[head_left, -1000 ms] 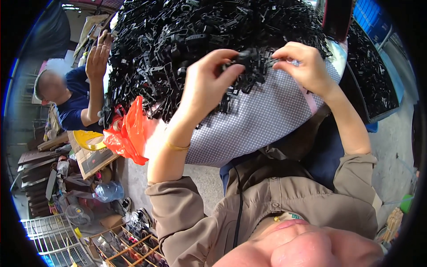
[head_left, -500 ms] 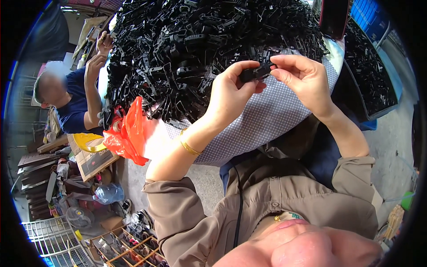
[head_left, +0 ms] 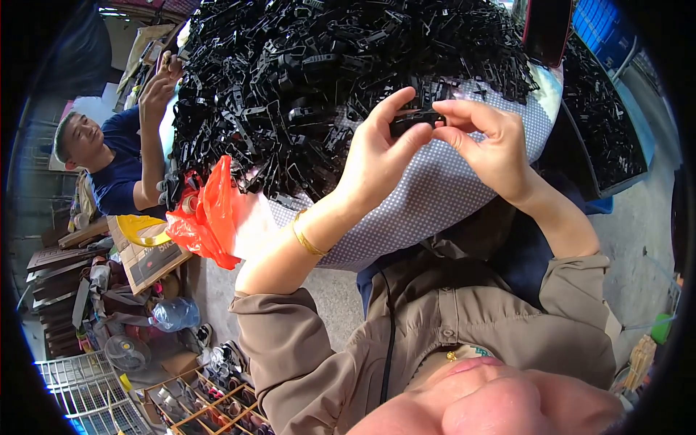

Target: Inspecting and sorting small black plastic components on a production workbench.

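A small black plastic part (head_left: 407, 125) is held up over the near side of the table. My left hand (head_left: 371, 161) grips it between thumb and fingers, the index finger raised a little off it. At its right end, my right hand (head_left: 494, 145) pinches with thumb and index finger; fingertips cover what exactly is between them. Just beyond both hands spreads a large heap of loose black plastic parts (head_left: 290, 94). Beneath my hands lies a grey dotted cloth (head_left: 424, 196) draped over the table's near edge.
A red plastic bag (head_left: 217, 217) lies at the heap's left edge. Across to the left, a person in a dark blue shirt (head_left: 119, 174) also handles something small. On the right stands a bin of black parts (head_left: 605, 109). Shoe racks (head_left: 210, 402) and a fan (head_left: 127, 353) are lower left.
My left fingers have spread somewhat, the index finger lifting from the black part. My right hand has shifted slightly left and down. The person at left has turned their head.
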`<action>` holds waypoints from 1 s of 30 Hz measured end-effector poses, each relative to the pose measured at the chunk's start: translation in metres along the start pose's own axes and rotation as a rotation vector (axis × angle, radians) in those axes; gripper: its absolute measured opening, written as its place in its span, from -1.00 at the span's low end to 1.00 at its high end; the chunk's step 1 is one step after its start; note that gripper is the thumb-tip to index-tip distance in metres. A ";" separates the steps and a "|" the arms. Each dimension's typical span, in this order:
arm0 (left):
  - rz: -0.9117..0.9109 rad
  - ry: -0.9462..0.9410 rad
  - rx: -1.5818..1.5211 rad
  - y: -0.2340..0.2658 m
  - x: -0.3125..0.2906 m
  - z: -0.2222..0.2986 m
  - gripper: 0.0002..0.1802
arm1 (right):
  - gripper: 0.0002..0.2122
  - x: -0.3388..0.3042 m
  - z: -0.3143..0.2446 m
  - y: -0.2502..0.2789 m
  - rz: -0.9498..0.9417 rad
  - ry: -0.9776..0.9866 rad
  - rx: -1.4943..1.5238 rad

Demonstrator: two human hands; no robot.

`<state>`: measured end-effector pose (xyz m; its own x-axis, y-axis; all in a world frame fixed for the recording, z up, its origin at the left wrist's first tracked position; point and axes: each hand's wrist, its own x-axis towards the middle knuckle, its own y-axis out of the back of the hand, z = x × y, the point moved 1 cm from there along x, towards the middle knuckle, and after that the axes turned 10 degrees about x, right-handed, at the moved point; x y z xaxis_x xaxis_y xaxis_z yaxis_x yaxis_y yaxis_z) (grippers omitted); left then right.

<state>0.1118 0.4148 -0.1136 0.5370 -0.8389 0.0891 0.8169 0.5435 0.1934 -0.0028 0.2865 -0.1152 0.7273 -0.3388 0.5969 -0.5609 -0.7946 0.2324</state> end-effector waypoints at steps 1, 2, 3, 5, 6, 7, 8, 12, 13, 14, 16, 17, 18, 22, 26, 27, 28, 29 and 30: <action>-0.002 0.034 -0.025 0.000 0.001 0.000 -0.46 | -0.72 0.000 -0.001 0.000 0.000 0.000 -0.002; -0.015 0.043 -0.113 -0.001 0.002 0.000 -0.47 | -0.72 -0.001 -0.003 0.000 -0.011 0.016 -0.041; -0.014 0.042 -0.111 0.000 0.002 0.000 -0.47 | -0.71 -0.001 -0.004 -0.002 -0.022 0.033 -0.077; 0.009 0.068 -0.292 0.002 0.004 0.000 -0.50 | -0.75 0.003 -0.004 -0.002 -0.019 0.000 -0.033; 0.053 0.057 -0.341 0.003 0.006 0.001 -0.52 | -0.77 0.006 -0.003 0.002 0.042 -0.063 0.095; 0.079 0.080 -0.337 0.008 0.006 0.003 -0.57 | -0.80 0.010 -0.001 0.007 0.101 -0.127 0.222; 0.081 0.086 -0.317 0.012 0.005 0.003 -0.58 | -0.82 0.016 0.001 0.014 0.124 -0.165 0.244; 0.032 0.075 -0.295 0.006 0.005 0.008 -0.58 | -0.82 0.047 0.010 0.023 0.064 -0.069 0.091; -0.009 0.081 -0.272 0.004 0.004 0.006 -0.59 | -0.82 0.059 0.012 0.016 0.024 -0.060 0.096; -0.063 0.128 -0.291 0.002 0.004 0.004 -0.61 | -0.82 0.075 0.015 0.009 -0.037 0.039 -0.029; -0.133 0.218 -0.317 0.000 0.001 0.001 -0.66 | -0.80 0.104 0.028 -0.014 -0.161 0.065 -0.137; -0.147 0.241 -0.279 -0.002 0.000 0.002 -0.68 | -0.77 0.116 0.042 -0.028 -0.190 0.167 -0.229; -0.138 0.240 -0.311 -0.002 -0.001 0.003 -0.69 | -0.75 0.130 0.049 -0.042 -0.240 0.232 -0.394; -0.102 0.219 -0.479 0.002 0.003 0.003 -0.71 | -0.77 0.153 0.050 -0.084 -0.400 0.234 -0.651; -0.115 0.189 -0.463 0.006 0.000 0.007 -0.74 | -0.80 0.157 0.035 -0.093 -0.527 0.152 -0.612; -0.131 0.189 -0.512 0.007 0.000 0.007 -0.74 | -0.80 0.156 0.035 -0.089 -0.529 0.151 -0.615; -0.147 0.189 -0.562 0.007 0.001 0.007 -0.73 | -0.78 0.156 0.037 -0.080 -0.450 0.216 -0.520; -0.149 0.187 -0.567 0.007 0.002 0.005 -0.73 | -0.76 0.155 0.041 -0.070 -0.371 0.279 -0.425; -0.146 0.192 -0.600 0.006 0.005 0.001 -0.72 | -0.74 0.156 0.049 -0.059 -0.273 0.416 -0.300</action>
<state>0.1197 0.4136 -0.1108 0.3939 -0.9153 -0.0840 0.8304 0.3935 -0.3943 0.1626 0.2558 -0.0735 0.6790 0.1334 0.7220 -0.5063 -0.6271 0.5920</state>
